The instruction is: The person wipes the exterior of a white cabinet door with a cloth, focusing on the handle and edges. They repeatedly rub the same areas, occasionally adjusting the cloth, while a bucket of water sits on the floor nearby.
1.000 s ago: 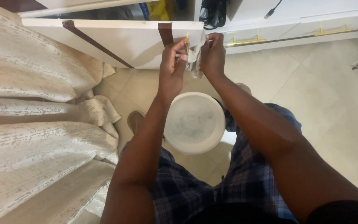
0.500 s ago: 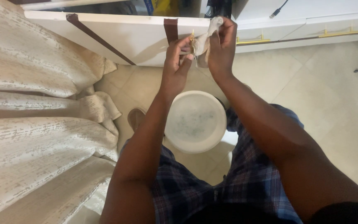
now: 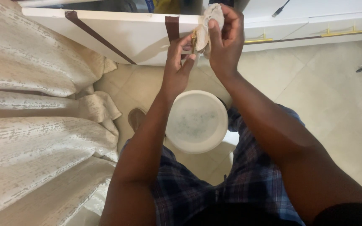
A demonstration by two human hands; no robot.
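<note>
Cloth (image 3: 208, 25), pale and bunched, sits in the right hand (image 3: 225, 39) at the outer end of an open white drawer front (image 3: 126, 35); the fingers are closed round it, pressing it against a small brass handle (image 3: 193, 39). The left hand (image 3: 177, 62) pinches that handle from below, thumb and fingertips together on the metal. Straight beneath both hands a round white bucket (image 3: 196, 121) stands on the tiled floor (image 3: 315, 83), between the person's knees in blue plaid shorts (image 3: 248, 188). A cream patterned curtain (image 3: 34, 125) hangs along the left side.

Judging from the hold, the cloth is gripped only by its bunched top, with a loose tail hanging; if the fingers ease off it could drop into the bucket. Hard rubbing on the narrow handle could also push the drawer inward or nip a fingertip between metal and wood.

Compared with a second ago, the right hand has climbed from beside the handle to the drawer's top edge, and the cloth, which then hung loosely below, is now wadded higher up. The left hand has barely shifted its place. The bucket has not moved.
</note>
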